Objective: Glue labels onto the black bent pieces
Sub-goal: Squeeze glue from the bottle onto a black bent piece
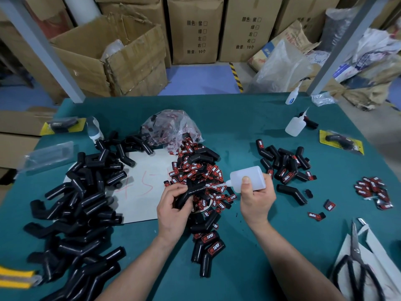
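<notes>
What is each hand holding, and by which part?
The left hand grips a bent piece by its lower end. The right hand grips a glue bottle around its body, nozzle toward the piece.

Glossy black bent piece (196,189) tilted above the red-and-black labels (195,170) heap; bare pieces (86,192) piled left; labelled pieces (286,168) grouped right.

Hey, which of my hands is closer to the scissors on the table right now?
Right. The right hand, holding the glue bottle, is up and to the left of the scissors; the left hand, gripping a black bent piece, lies farther left, beyond it.
</notes>
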A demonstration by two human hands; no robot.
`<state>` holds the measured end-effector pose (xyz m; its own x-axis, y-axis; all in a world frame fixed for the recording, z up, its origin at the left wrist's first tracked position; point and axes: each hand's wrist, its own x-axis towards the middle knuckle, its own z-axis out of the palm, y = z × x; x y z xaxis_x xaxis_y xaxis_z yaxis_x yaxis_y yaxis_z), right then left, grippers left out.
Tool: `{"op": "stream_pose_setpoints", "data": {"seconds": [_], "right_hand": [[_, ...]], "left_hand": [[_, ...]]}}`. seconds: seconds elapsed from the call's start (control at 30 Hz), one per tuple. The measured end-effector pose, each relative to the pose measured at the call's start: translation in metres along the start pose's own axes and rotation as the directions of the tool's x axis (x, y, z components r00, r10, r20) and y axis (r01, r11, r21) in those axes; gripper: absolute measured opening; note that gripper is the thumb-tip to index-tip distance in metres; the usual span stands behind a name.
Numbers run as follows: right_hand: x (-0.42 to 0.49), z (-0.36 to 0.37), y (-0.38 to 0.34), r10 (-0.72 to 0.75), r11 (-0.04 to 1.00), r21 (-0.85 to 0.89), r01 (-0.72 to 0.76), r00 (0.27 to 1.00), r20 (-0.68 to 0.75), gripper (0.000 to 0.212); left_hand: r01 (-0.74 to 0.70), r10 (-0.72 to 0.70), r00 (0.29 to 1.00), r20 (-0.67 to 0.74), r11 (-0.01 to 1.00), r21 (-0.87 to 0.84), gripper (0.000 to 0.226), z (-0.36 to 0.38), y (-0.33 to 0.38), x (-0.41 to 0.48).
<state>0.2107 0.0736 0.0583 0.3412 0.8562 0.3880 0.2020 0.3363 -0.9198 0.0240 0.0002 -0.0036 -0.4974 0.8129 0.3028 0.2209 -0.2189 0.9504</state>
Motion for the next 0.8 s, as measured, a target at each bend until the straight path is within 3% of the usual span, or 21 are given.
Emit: {"op": "stream_pose_setpoints", "data": {"seconds": [0.8], "right_hand": [[0.003,-0.001,0.001,0.023,0.999,0.04,-0.022,1.0,-0.009,0.016]], "left_hand": [[0.0,0.0,1.0,-0.022,1.0,0.015,0.033,0.001,0.01,0.0]]}}
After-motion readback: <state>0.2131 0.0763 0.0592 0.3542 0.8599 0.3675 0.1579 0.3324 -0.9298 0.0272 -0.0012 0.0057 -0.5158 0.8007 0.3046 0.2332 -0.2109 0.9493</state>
